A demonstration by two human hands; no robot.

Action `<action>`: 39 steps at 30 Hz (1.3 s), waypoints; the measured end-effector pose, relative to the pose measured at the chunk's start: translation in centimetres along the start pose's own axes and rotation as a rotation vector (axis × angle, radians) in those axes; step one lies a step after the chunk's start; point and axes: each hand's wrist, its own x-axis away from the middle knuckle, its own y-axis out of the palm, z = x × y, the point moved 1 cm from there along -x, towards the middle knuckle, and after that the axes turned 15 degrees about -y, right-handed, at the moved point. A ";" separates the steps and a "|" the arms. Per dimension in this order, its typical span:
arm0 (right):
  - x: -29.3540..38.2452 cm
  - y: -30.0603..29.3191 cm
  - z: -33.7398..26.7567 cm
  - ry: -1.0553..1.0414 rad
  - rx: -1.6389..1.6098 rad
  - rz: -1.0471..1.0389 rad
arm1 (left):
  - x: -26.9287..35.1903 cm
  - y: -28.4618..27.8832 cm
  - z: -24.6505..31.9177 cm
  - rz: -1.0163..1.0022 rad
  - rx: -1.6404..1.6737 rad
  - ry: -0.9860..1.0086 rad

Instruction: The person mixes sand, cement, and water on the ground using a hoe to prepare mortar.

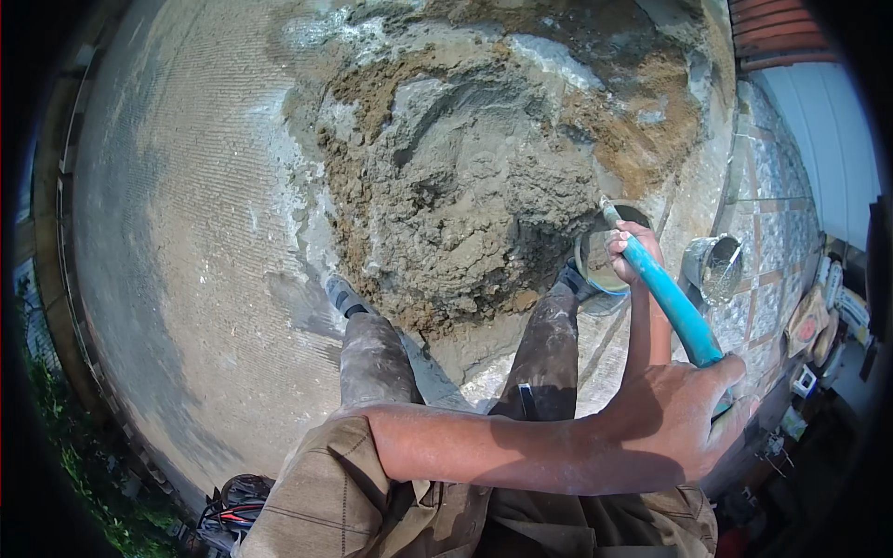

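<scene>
A long teal tool handle slants across the right side. My left hand is closed around its near end, with the left forearm reaching across my body. Farther along the handle, my right hand grips the narrower part, above a bucket. The tool's head cannot be made out. Left of this bucket lies a broad heap of wet grey mortar, hollowed on its far side and lumpy toward me. Brown sand rings the heap. The bucket stands against its right edge, close to my right foot.
A second, mortar-smeared bucket stands to the right, beside patterned paving. Sacks lie at the far right. Ribbed concrete stretches left. My left foot touches the heap's near edge. A black bag sits behind me.
</scene>
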 end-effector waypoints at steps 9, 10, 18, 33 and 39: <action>3.3 -7.7 4.2 -0.748 0.503 0.545 | 7.1 -9.3 -11.2 -0.143 -0.851 -0.533; 2.0 -8.7 6.9 -0.776 0.518 0.562 | 8.0 -10.3 -17.7 -0.003 -0.959 -0.647; -9.0 -20.6 13.0 -0.760 0.384 0.628 | 3.8 -16.8 -45.4 0.543 -1.125 -0.815; -2.7 -14.5 20.0 -0.561 0.390 0.415 | 11.4 -12.0 -51.5 0.356 -0.752 -1.162; -14.0 -2.9 14.3 -0.540 0.668 -0.031 | 2.9 -12.4 -39.2 0.408 -0.464 -0.765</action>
